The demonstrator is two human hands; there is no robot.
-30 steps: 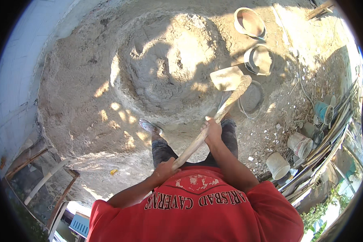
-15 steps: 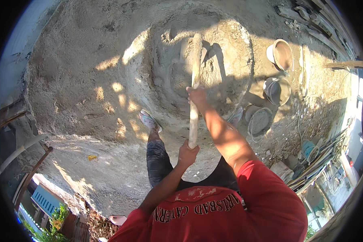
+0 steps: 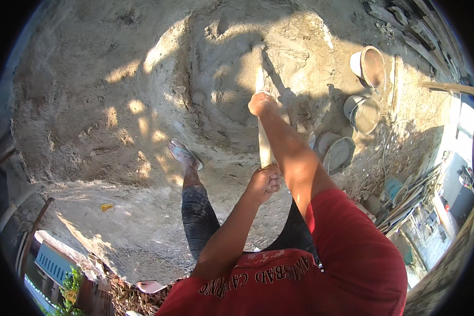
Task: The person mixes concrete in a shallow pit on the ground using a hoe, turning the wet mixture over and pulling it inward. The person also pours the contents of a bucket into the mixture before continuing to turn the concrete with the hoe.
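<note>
Both of my hands are closed on the pale wooden handle of a hoe (image 3: 264, 143). My left hand (image 3: 265, 182) wraps round its near end, close to my body. Farther up, my right hand (image 3: 263, 103) grips it about midway. The hoe's far end is smeared with grey mortar, and its blade cannot be made out, seemingly sunk in the mix. Wet mortar (image 3: 221, 108) spreads in a shallow round patch on the ground ahead of me, part in sun and part in shade.
Three buckets stand to the right: one sunlit (image 3: 373, 67), a grey one (image 3: 364, 115) and another grey one (image 3: 339, 155) nearest me. Boards (image 3: 421, 39) lie at the far right. A plank (image 3: 447, 87) juts in. My left foot (image 3: 185, 153) stands at the mortar's edge.
Both hands and the hoe's handle have shifted right, with the right hand farther forward. The blade, partly visible before, is now lost in the mortar. The view has shifted slightly.
</note>
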